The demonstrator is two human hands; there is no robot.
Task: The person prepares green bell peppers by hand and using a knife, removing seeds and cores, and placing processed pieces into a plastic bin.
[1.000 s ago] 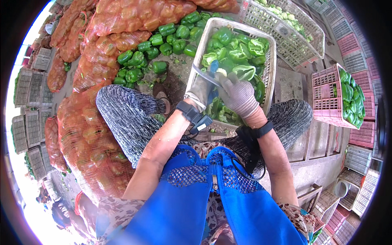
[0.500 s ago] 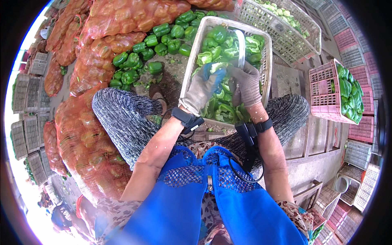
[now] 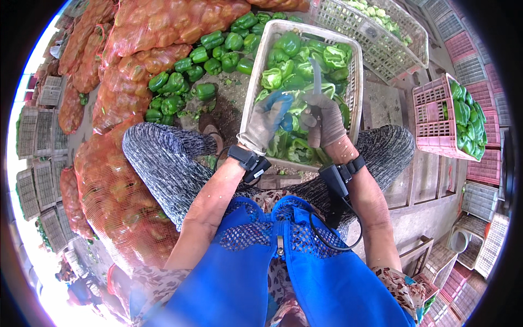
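My left hand (image 3: 265, 121), in a grey glove with blue fingertips, is over the near left part of a white plastic crate (image 3: 355, 101). Its thumb and fingers look apart, with nothing plainly held between them, though they are slightly blurred. A knife (image 3: 316, 76) is in my right hand (image 3: 328, 120), gloved in grey; the fingers wrap its dark handle and the blade points away from me. Beneath both hands, cut and whole green bell peppers (image 3: 299, 148) fill the crate. One pepper (image 3: 295, 82) just beyond my left fingertips is smeared by motion.
Loose whole green peppers (image 3: 205, 91) lie on the floor left of the crate. Orange mesh sacks (image 3: 122, 191) are piled at the left. A pale crate (image 3: 376, 41) of light green pieces stands far right. Nearer, a pink crate (image 3: 434, 120) holds green peppers.
The pale green pepper piece between my hands has left my left fingers, which have parted. My right hand has shifted slightly down and left with the knife, whose blade has turned.
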